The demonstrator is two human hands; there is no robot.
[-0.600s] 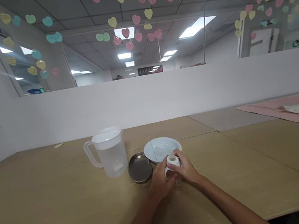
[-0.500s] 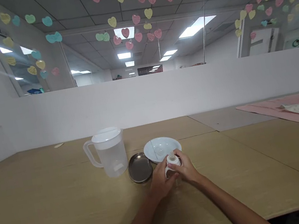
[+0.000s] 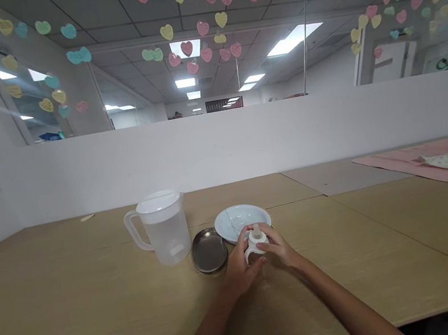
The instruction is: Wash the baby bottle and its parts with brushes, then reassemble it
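Note:
A small white baby bottle [image 3: 256, 241] with a teat on top stands between my two hands just above the wooden table [image 3: 79, 308]. My left hand [image 3: 239, 267] is wrapped round its lower left side. My right hand [image 3: 279, 250] grips its right side, fingers closed at the cap. The bottle's lower body is hidden by my fingers. Right behind it sits a white bowl [image 3: 237, 221] with a thin stick in it. A kidney-shaped metal dish [image 3: 208, 250] lies to the left.
A clear plastic jug [image 3: 162, 227] with a lid and some water stands left of the metal dish. A pink cloth [image 3: 444, 166] with items on it covers the far right. A white partition [image 3: 220, 145] runs along the table's back edge.
Both hands and the bottle have shifted very slightly; my left fingers sit a little higher on the bottle. The view has tilted a touch.

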